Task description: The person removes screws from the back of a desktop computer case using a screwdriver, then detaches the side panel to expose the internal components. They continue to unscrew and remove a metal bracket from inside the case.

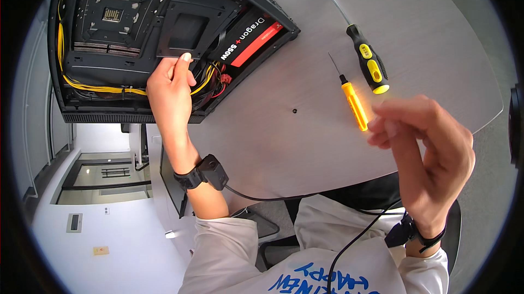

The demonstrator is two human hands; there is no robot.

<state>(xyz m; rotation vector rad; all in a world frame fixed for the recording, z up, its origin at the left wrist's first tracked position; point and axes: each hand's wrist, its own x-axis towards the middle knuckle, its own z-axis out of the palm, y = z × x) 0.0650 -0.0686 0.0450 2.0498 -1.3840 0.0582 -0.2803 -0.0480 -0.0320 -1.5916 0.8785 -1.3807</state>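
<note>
An open black computer case (82, 105) lies on its side at the far left of the grey table (436, 26). My left hand (170, 92) reaches into it and grips the lower edge of a square black plate (188, 32), thumb on its face. My right hand (431, 152) hovers, blurred, over the table's near right side. Its fingertips are pinched together right beside the handle end of a slim orange screwdriver (353, 104). Whether anything sits between those fingers is not visible. A tiny black screw (294, 111) lies alone on the table between the hands.
A larger black-and-yellow screwdriver (368, 62) lies beyond the orange one. Inside the case are a power supply with a red stripe (251, 43), yellow cable bundles (103, 88) and red wires. Cables run from both wrist straps. The table edge curves near my lap.
</note>
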